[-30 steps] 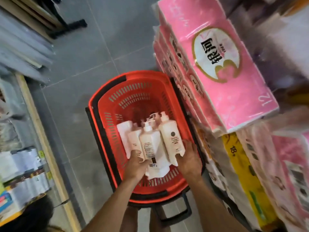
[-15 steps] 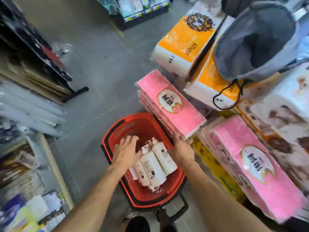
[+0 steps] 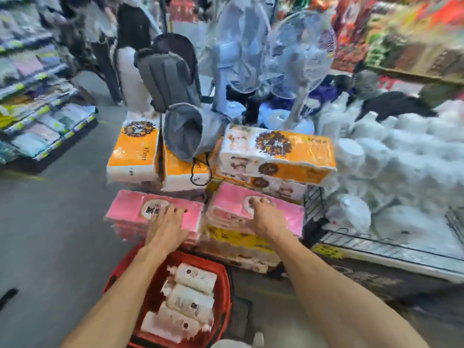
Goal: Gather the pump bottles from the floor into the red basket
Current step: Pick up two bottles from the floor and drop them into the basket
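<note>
The task looked nearly finished, perhaps finished: several pump bottles (image 3: 187, 300) lay on their sides inside the red basket (image 3: 226, 297), close together, at the bottom of the view between the two forearms. I could see no bottle on the part of the grey floor (image 3: 50, 234) that showed. Some floor was hidden behind the arms and the stacked goods, so I cannot say for sure that none was left. The left hand (image 3: 167, 228) was over a pink pack (image 3: 125, 207) of tissue and the right hand (image 3: 267, 218) over a second pink pack (image 3: 288, 212) beside it. Both hands had the fingers spread and had hold of nothing; because of blur I cannot tell if they touched the wrapping. The bottles were white, smooth plastic cylinders with small dark labels, their pump heads too blurred to make out. The basket was hard red plastic with a rounded rim. The packs were soft blocks in shiny film, and orange packs (image 3: 135, 149) were stacked behind them.
</note>
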